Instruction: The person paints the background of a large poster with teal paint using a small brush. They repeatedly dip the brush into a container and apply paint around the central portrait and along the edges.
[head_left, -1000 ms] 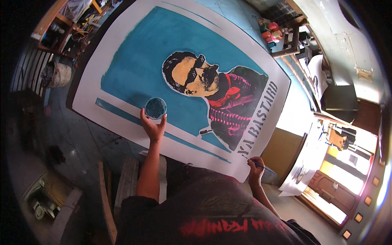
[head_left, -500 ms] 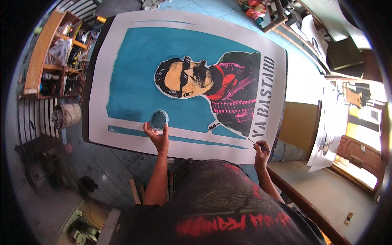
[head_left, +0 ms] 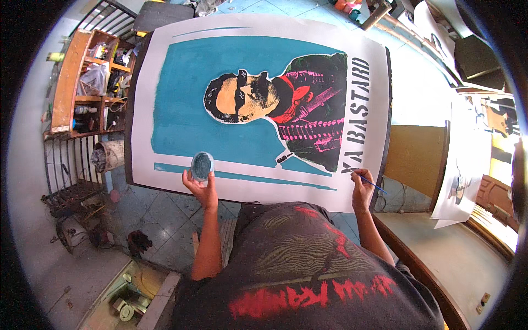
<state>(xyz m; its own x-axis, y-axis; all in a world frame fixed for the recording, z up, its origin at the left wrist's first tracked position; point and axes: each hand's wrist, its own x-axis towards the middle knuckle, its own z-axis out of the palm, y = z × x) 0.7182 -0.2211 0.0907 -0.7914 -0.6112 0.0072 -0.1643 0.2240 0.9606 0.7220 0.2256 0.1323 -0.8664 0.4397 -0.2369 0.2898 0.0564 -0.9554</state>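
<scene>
A large white poster [head_left: 258,197] lies before me, with a teal field [head_left: 181,93] and a sideways portrait of a person in sunglasses and a red neckerchief [head_left: 247,98]. Black block lettering [head_left: 358,104] runs along its right side. My left hand [head_left: 201,191] is closed around a small round cup of teal paint [head_left: 203,165], held over the poster's near-left part. Pinched in my right hand [head_left: 362,190] is a thin paintbrush with a blue handle [head_left: 378,188]. Its tip is by the nearest letter; whether it touches the paper I cannot tell.
An orange wooden shelf [head_left: 65,82] full of odds and ends stands at the left, above a paint-stained bucket [head_left: 107,155]. A brown board [head_left: 415,157] and a bench with a wooden edge [head_left: 434,234] are at the right. Blue tiles [head_left: 159,217] cover the floor.
The view has shifted a little. My right hand has moved away from me over the poster, bringing the brush tip from beside the teal stripes to the nearest letter. My left hand still holds the cup.
</scene>
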